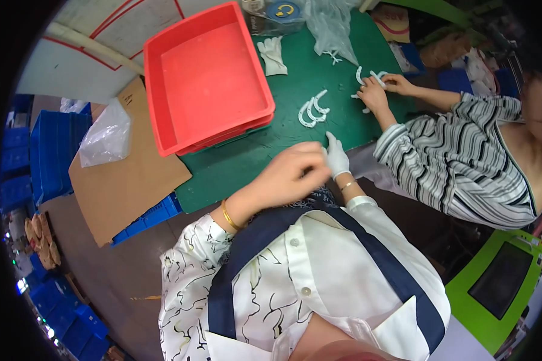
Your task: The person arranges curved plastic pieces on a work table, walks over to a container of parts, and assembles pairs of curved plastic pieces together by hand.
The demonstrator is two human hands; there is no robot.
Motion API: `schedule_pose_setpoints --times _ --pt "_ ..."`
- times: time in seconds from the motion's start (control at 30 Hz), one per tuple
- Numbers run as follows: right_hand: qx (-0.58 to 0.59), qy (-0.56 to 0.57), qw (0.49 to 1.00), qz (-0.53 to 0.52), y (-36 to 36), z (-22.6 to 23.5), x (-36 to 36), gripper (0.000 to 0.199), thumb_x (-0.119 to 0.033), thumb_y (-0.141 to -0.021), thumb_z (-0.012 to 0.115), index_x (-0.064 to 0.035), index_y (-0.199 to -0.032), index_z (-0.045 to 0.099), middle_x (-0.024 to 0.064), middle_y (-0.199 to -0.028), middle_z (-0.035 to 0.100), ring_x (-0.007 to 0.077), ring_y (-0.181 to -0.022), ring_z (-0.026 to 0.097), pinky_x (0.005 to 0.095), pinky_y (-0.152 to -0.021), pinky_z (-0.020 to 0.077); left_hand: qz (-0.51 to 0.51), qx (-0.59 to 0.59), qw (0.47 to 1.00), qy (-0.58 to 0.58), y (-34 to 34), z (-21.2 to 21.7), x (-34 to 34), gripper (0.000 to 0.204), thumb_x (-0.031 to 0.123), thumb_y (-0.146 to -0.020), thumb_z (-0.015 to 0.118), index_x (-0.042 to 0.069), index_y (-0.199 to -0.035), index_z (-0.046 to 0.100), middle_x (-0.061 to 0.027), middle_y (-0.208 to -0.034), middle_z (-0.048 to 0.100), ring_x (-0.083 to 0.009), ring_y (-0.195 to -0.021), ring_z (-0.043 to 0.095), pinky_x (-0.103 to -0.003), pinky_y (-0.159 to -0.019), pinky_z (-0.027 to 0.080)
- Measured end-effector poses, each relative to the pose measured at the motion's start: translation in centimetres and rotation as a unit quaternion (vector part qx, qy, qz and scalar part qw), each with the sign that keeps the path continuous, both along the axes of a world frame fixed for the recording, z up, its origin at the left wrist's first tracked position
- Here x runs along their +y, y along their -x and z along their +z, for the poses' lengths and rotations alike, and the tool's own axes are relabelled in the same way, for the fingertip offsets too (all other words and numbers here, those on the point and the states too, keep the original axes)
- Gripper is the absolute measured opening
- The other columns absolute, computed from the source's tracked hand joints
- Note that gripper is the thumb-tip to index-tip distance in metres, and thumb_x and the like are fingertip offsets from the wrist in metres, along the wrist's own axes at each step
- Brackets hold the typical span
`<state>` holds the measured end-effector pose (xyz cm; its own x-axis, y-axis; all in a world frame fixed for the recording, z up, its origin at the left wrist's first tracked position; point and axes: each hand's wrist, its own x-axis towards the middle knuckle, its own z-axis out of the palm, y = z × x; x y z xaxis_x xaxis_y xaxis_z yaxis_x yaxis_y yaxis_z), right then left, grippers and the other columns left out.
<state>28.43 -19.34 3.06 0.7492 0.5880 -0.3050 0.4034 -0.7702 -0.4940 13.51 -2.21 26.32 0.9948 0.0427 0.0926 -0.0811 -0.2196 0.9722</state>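
Note:
My left hand (pixel 294 172) is bare, with a gold bracelet on the wrist. Its fingers are curled, their tips close against the glove on my other hand. Slight blur hides whether they pinch anything. My right hand (pixel 337 158) wears a white glove, and its fingers stretch out over the near edge of the green table (pixel 223 174). Just beyond those gloved fingertips lies a small group of white curved plastic parts (pixel 313 113). A spare white glove (pixel 273 56) rests flat farther back, beside the red bin.
A large red bin (pixel 208 78) stands on the table's left. At the right, a co-worker's hands (pixel 376 93) handle similar white pieces. A clear plastic bag (pixel 330 30) lies at the back. Cardboard (pixel 126 186) and a blue crate (pixel 59 153) are at the left.

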Motion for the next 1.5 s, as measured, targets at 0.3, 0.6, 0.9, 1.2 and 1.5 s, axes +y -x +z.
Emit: schedule_pose_setpoints --times 0.3,0.6,0.9,1.2,1.5 --pt "0.004 -0.002 1.000 0.003 -1.3 -1.3 -1.2 0.057 -0.023 -0.088 0.057 -0.0140 -0.141 0.039 0.0223 -0.118 0.055 0.0415 -0.103 0.057 0.0493 -0.088 0.0478 -0.481 -0.111 0.712 0.498 -2.1 11.0 -7.3 0.034 0.033 -0.101 0.049 0.002 -0.099 0.062 -0.0112 -0.096 0.059 -0.0245 -0.097 0.055 -0.035 -0.089 0.042" --pt "-0.067 -0.025 0.997 -0.009 -1.9 1.9 3.5 0.054 -0.026 -0.091 0.052 -0.0190 -0.143 0.037 0.0215 -0.119 0.060 0.0414 -0.094 0.063 0.0502 -0.080 0.0504 -0.469 -0.077 0.722 0.502 -2.4 9.6 -8.6 0.036 0.035 -0.101 0.049 0.002 -0.097 0.063 -0.0099 -0.095 0.060 -0.0231 -0.094 0.056 -0.034 -0.087 0.043" --pt "-0.055 -0.057 0.994 -0.070 1.8 0.0 0.7 0.039 -0.026 -0.093 0.052 -0.0117 -0.128 0.047 0.0195 -0.092 0.066 0.0406 -0.084 0.064 0.0494 -0.075 0.0498 -0.465 -0.070 0.738 0.484 -2.7 9.4 -8.4 0.039 0.037 -0.100 0.048 0.002 -0.096 0.064 -0.0086 -0.094 0.062 -0.0217 -0.091 0.057 -0.034 -0.084 0.044" --pt "-0.034 -0.070 0.996 -0.047 3.6 0.4 -1.1 0.042 -0.019 -0.092 0.057 -0.0064 -0.130 0.045 0.0127 -0.083 0.061 0.0351 -0.079 0.062 0.0457 -0.070 0.0485 -0.479 -0.068 0.738 0.470 -2.6 9.7 -8.9 0.041 0.038 -0.100 0.048 0.002 -0.095 0.065 -0.0072 -0.092 0.063 -0.0203 -0.088 0.058 -0.033 -0.081 0.045" --pt "-0.028 -0.053 0.997 -0.048 3.9 0.2 -1.7 0.042 -0.020 -0.092 0.057 -0.0063 -0.130 0.046 0.0121 -0.086 0.061 0.0343 -0.080 0.062 0.0453 -0.072 0.0490 -0.477 -0.055 0.742 0.468 -2.9 9.8 -9.7 0.043 0.040 -0.100 0.048 0.001 -0.094 0.066 -0.0059 -0.091 0.064 -0.0188 -0.086 0.059 -0.032 -0.078 0.046"
